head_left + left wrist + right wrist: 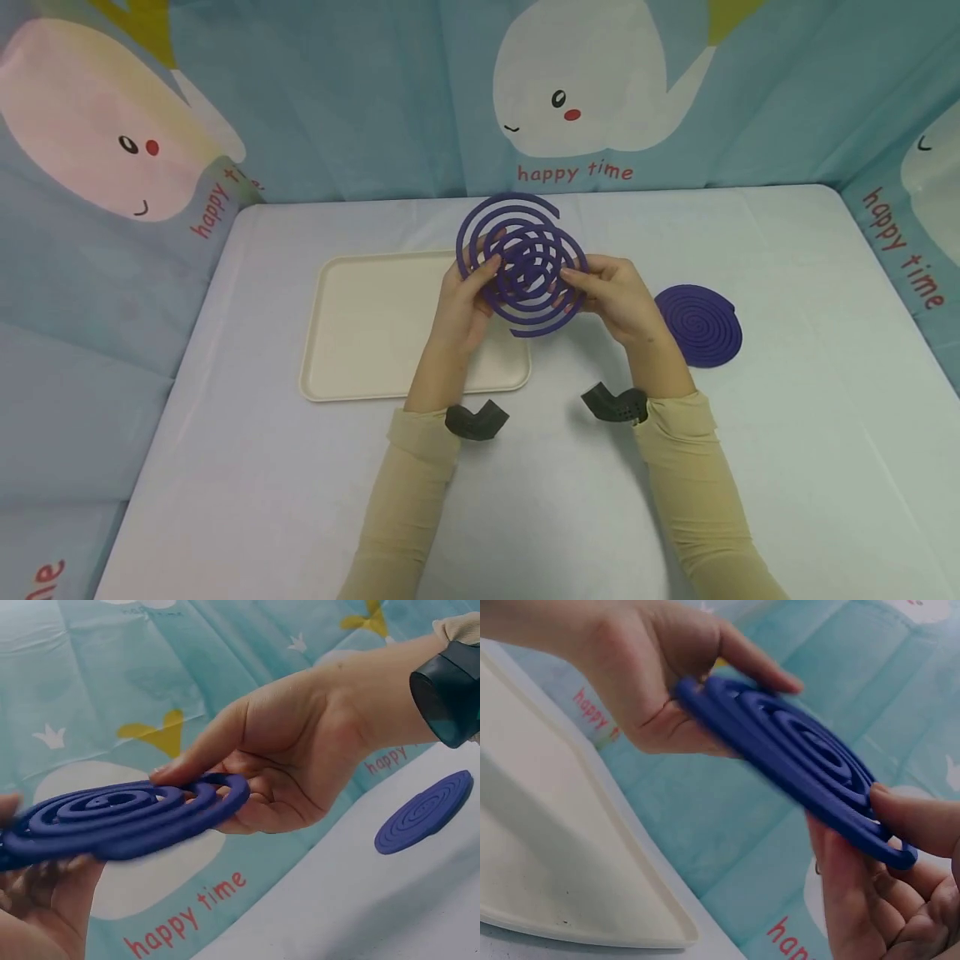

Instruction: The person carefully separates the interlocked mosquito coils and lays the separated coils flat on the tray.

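Note:
Two blue-purple mosquito coils, offset and overlapping, are held above the table in the head view. The upper-left coil (pixel 513 197) is in the left hand (pixel 454 307), thumb on top and fingers below. At its lower right, the other coil (pixel 534 333) is pinched at the edge by the right hand (pixel 617 298). Their centres still cross, and I cannot tell whether they remain interlocked. In the left wrist view the right hand (pixel 292 750) shows thumb above and fingers beneath the rim. The right wrist view shows the left hand (pixel 652 675) at the opposite edge.
A cream tray (pixel 375 325) lies left of centre, partly under the left arm. Beside the right wrist, a tightly wound mosquito coil (pixel 701 327) lies flat on the white table (pixel 540 500). A patterned curtain (pixel 360 100) stands behind. Black devices (pixel 476 421) sit at both wrists.

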A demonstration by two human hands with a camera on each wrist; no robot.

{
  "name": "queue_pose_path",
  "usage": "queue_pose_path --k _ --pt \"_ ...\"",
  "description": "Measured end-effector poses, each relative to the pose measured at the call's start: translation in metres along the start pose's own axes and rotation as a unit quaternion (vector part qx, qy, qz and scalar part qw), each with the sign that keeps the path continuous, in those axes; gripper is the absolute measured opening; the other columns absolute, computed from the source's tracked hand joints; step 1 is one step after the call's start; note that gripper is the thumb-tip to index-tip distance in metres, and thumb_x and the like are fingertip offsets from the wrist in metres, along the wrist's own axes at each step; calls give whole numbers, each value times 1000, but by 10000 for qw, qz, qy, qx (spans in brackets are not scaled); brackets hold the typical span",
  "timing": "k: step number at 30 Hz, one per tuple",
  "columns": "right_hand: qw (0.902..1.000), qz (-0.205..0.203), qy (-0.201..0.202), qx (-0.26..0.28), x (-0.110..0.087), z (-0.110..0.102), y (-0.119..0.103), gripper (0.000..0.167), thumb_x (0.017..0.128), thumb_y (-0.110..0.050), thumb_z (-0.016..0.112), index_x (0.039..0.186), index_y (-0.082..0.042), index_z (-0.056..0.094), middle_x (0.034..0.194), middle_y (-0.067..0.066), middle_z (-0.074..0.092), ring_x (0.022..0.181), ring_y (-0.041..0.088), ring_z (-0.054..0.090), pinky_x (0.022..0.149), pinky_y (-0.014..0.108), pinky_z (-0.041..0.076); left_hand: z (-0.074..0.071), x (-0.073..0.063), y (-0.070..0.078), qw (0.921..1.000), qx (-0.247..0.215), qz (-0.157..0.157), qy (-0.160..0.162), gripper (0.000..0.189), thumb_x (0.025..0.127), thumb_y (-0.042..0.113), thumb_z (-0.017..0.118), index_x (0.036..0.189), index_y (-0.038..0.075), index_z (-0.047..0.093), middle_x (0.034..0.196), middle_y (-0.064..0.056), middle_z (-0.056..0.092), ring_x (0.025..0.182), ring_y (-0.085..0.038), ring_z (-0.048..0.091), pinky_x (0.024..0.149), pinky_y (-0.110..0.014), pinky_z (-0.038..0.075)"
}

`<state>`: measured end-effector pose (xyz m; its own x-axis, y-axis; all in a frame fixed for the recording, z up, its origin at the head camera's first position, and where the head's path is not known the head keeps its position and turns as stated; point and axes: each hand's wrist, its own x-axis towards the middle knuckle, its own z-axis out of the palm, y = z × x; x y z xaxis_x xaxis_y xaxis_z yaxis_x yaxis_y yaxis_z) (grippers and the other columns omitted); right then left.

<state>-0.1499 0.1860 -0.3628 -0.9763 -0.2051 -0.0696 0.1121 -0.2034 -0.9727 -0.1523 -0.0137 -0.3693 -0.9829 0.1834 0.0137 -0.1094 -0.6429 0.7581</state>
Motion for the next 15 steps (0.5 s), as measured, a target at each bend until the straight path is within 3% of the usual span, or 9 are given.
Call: queue_pose_path --k 7,15 --pt "9998 -148 129 -34 0 -1 2 27 91 5 55 75 -10 71 68 2 68 59 12 64 57 24 55 -4 1 5 9986 101 -182 495 19 96 5 48 113 -1 55 98 0 68 81 -12 67 71 -25 55" --pt "9986 -359 353 171 0 -2 1 28 92 3 55 72 -9 70 66 2 68 55 11 61 55 22 53 -7 2 10 9982 249 -59 549 12 96 2 48 104 3 57 89 -1 69 74 -12 68 67 -27 57"
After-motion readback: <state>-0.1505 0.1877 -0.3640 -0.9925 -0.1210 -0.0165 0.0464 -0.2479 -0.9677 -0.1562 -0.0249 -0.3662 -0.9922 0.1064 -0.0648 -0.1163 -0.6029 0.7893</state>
